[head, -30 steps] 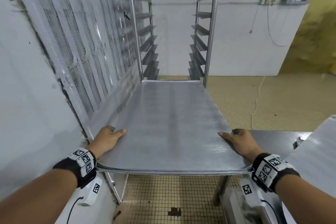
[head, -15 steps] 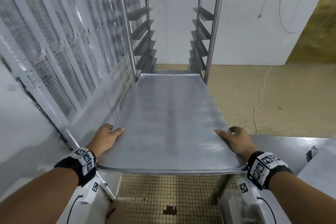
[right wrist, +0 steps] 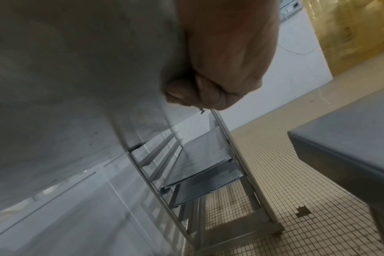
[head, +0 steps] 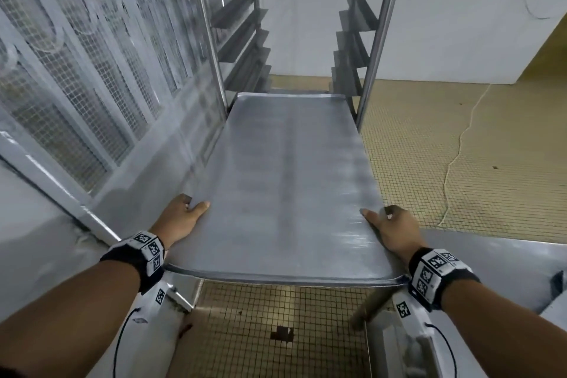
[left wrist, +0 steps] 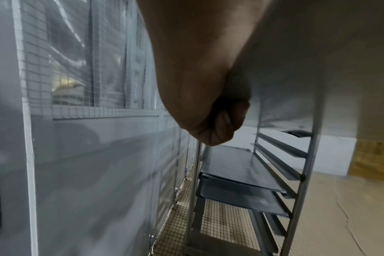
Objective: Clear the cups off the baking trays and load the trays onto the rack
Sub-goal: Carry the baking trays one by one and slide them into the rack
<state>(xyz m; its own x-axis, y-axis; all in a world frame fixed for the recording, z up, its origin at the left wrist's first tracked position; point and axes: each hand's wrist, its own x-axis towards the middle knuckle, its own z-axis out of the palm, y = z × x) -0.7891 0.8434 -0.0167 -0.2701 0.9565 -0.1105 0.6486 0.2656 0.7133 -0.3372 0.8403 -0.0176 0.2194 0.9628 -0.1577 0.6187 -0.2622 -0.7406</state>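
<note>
I hold a bare metal baking tray level in front of me, with no cups on it. My left hand grips its left edge, thumb on top and fingers curled underneath. My right hand grips the right edge the same way, fingers curled under. The tray's far end sits between the uprights of the steel rack, at its side rails. Lower in the rack lie two other trays, one above the other.
A white partition with wire-mesh windows runs close along the left of the tray and rack. A steel table stands to my right, its edge near my right wrist. Tiled floor lies beyond.
The tray has moved forward toward the rack, both hands keeping their grip. Its far end now reaches in between the rack's uprights, and the view has tipped further down.
</note>
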